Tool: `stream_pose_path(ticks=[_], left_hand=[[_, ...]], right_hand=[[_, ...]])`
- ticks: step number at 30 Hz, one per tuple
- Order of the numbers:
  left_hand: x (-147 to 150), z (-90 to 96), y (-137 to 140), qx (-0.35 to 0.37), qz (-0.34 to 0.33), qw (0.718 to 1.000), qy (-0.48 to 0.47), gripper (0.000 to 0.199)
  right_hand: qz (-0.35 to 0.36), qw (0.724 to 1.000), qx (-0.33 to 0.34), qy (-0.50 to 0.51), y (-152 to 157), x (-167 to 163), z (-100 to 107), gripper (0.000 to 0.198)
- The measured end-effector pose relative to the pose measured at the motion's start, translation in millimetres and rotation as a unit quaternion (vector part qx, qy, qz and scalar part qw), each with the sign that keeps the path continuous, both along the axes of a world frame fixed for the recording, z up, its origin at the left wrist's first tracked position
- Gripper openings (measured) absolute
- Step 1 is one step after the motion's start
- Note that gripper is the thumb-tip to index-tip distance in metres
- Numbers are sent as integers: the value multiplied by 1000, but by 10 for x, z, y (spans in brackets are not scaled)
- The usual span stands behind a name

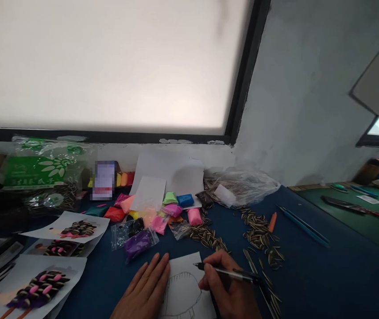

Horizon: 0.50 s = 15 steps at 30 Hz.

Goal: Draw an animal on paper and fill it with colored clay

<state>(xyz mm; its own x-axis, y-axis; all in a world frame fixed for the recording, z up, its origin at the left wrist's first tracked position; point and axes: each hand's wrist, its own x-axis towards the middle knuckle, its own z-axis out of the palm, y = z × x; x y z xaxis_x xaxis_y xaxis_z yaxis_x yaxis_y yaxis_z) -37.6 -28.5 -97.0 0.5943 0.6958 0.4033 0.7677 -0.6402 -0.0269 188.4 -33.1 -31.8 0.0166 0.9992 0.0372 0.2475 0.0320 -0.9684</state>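
Over upper right of white paper sheet (183, 292): pen (232, 273), tip pointing left and slightly away, long axis nearly crosswise. Barrel clear and black. Sheet bears rounded outline, short strokes along top. Right hand (224, 288) pinches pen between thumb and fingers, hiding part of sheet's right edge. Left hand (148, 288) lies flat on left side, fingers straight. Beyond: sunflower seeds (206, 237), purple clay packet (139, 243).
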Motion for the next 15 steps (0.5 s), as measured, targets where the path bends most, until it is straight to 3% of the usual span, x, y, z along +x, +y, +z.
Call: stream_pose_path(ticks=[8, 15], left_hand=[[-63, -12, 66, -21, -48, 998, -20, 86], [-49, 79, 24, -40, -27, 998, -46, 85]], right_hand=[[107, 993, -38, 17, 35, -185, 50, 40], [113, 993, -8, -34, 80, -211, -111, 42]])
